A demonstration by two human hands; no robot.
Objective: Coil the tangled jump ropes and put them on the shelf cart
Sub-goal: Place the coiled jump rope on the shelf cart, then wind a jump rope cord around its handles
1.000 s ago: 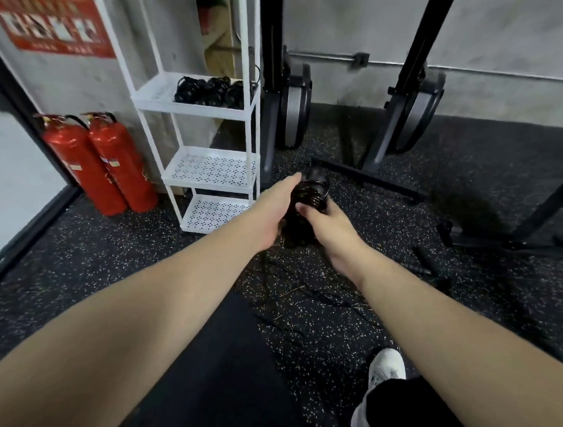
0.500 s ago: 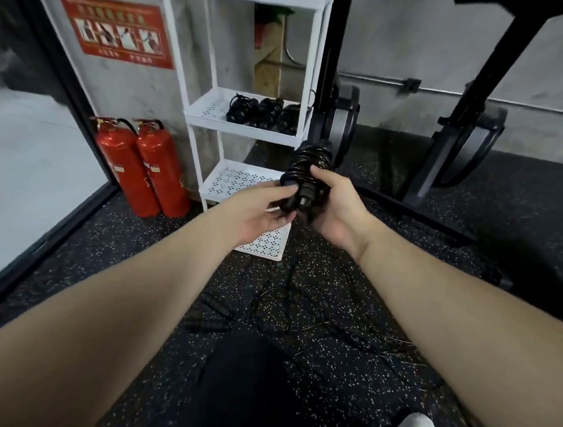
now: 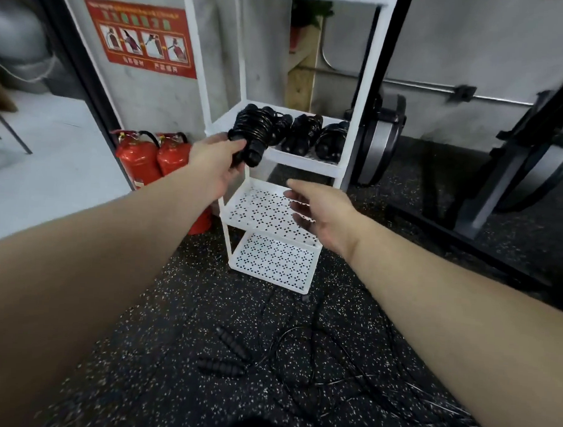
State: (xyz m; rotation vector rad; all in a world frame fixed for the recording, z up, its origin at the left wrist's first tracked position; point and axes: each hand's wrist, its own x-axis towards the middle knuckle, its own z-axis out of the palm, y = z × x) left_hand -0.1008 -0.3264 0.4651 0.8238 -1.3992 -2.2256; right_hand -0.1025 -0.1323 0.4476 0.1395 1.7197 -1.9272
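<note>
Where both hands held it before, the left hand [image 3: 216,165] alone grips the coiled rope [image 3: 254,134]; right hand [image 3: 322,215] open.

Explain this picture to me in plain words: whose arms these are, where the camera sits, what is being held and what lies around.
There is no machine here. A camera on a person's head looks forward and down, so the two bare arms are theirs. The left hand grips a coiled black jump rope at the white shelf cart. More coiled ropes already lie on its upper tray. The right hand is open and holds nothing. On the speckled floor lie tangled ropes with their handles. Two red fire extinguishers stand beside the cart.
</note>
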